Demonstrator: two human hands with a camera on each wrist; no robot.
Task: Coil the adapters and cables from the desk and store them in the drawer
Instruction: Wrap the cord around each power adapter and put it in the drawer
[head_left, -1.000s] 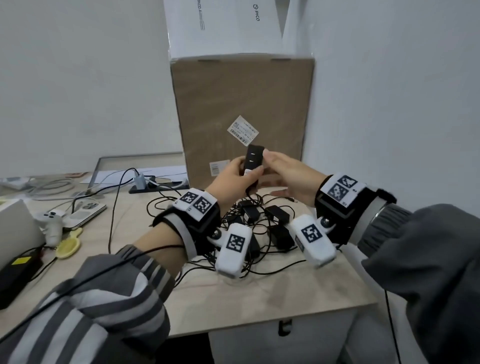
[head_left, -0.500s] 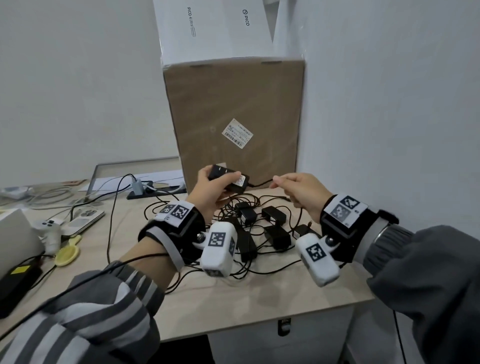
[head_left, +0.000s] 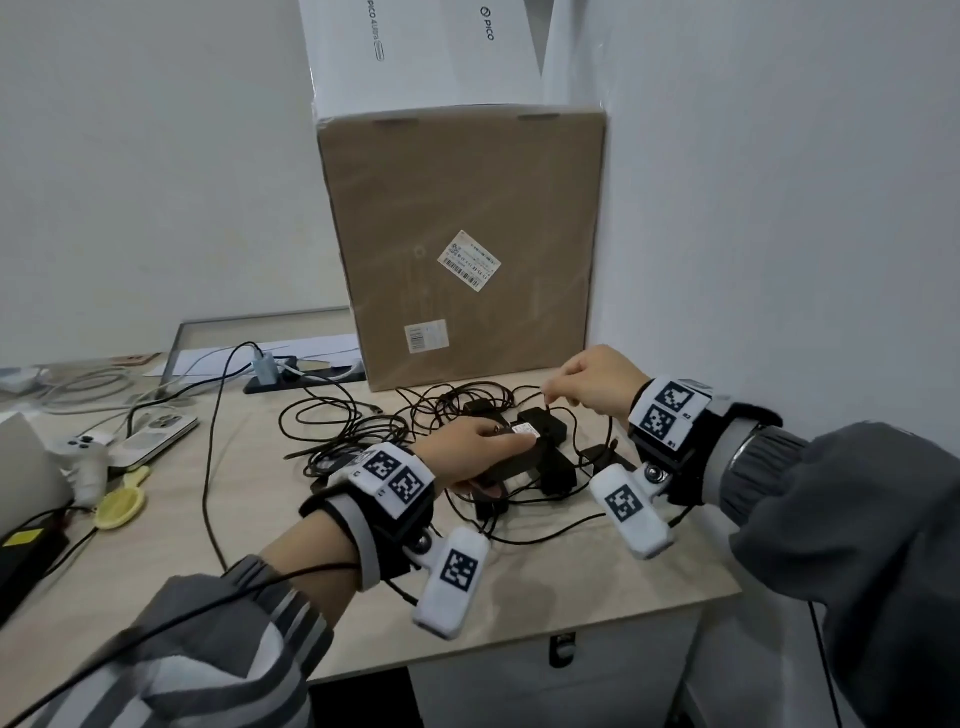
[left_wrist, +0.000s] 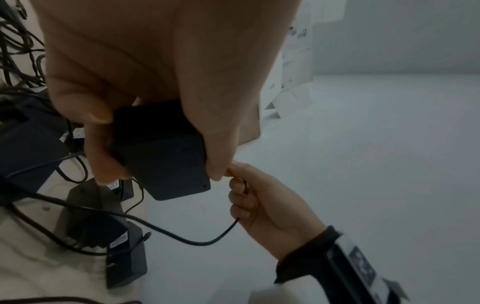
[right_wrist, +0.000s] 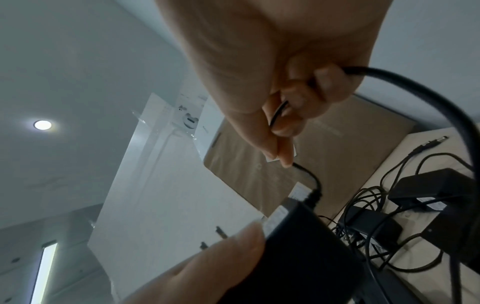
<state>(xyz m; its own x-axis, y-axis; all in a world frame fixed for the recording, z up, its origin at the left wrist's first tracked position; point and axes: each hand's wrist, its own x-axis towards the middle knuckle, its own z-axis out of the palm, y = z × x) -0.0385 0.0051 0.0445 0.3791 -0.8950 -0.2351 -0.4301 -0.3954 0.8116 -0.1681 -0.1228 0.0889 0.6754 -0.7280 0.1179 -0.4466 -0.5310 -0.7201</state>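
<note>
Black rectangular plastic adapter (head_left: 535, 434) sits gripped in left hand (head_left: 470, 449) just above light wood bench (head_left: 545, 587), mid-pile. Right hand (head_left: 592, 382) pinches its thin black cable (left_wrist: 182, 236) near the plug end. Risk: cable runs thru tangled pile of black adapters & leads (head_left: 395, 431); pulling prob. snags, drags others off near edge.

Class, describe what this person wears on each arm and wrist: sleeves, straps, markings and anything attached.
Left sleeve is grey with white stripes; right sleeve plain grey. Each wrist carries a black strap with white square-patterned marker tags and a white camera pod. A thin black cable runs along the left sleeve.
</note>
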